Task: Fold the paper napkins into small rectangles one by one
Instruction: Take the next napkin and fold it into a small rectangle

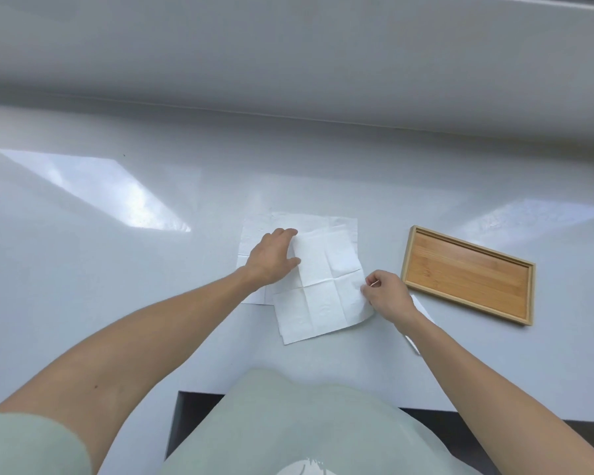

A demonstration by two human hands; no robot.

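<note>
White paper, thin and already creased into a grid, is the thing to manage: the top napkin [323,286] lies skewed on a stack of napkins [254,234] near the middle of the desk [117,286], a little toward the near edge. It sits askew to the sheets beneath, its near corner hanging off them toward the person.

The right hand [386,296] pinches the napkin's right edge, thumb and forefinger closed on the paper, and that edge curls slightly off the desk. The left hand [273,257] lies across the napkin's left side with its fingers [287,233] bent and pressing down, grasping nothing that I can make out (they seem to serve as an anchor).

To do this fold well, I judge the right hand should carry its edge over to the left edge along the existing centre crease, which is the easy hinge. Matching the corners before pressing matters; tissue this soft will skew or drag the sheet below with it. The left hand should hold only the top sheet's edge, then sweep along the fold to set it.

Just right of the hands, toward the right edge of the desk, sits a shallow bamboo tray [468,274], holding nothing visible. A narrow white strip [424,311] shows beside the right wrist; what it is I cannot tell.
</note>
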